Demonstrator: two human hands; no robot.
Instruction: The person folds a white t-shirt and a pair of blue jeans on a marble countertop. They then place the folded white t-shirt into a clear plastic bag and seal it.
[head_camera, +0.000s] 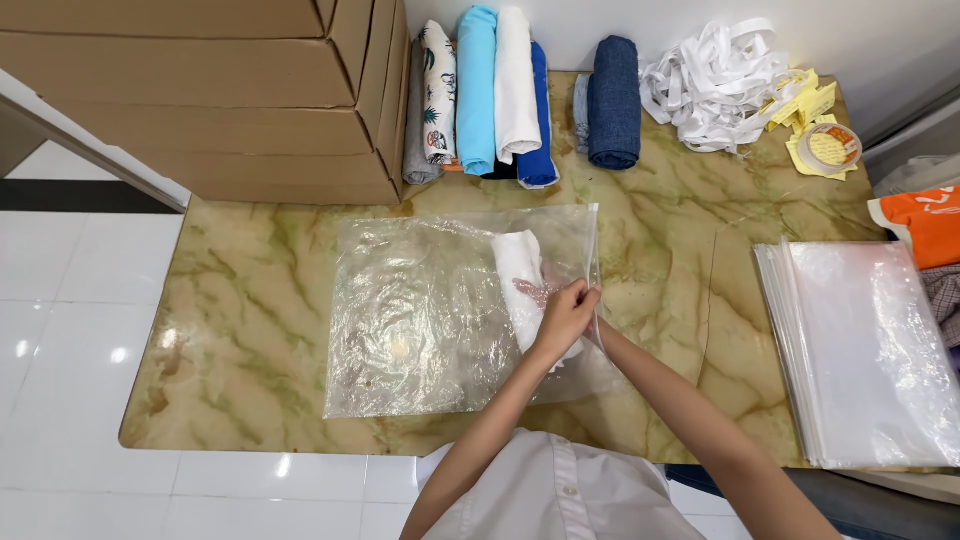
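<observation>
A large clear plastic zip bag (420, 320) lies flat on the marble table (250, 330), its opening to the right. Inside it, near the opening, lies a rolled white cloth (515, 262). My left hand (566, 316) pinches the bag's open edge at the zip strip. My right forearm reaches in from the lower right. My right hand (532, 291) is inside the bag, largely hidden behind the left hand. Its fingers show through the plastic, on the white roll.
At the back stand rolled garments: patterned (438, 92), light blue (477, 88), white (516, 85) and dark blue (613, 100). Cardboard boxes (220, 100) fill the back left. White straps (715, 85), yellow tags and a tape roll (830, 147) lie back right. A stack of clear bags (870, 350) lies right.
</observation>
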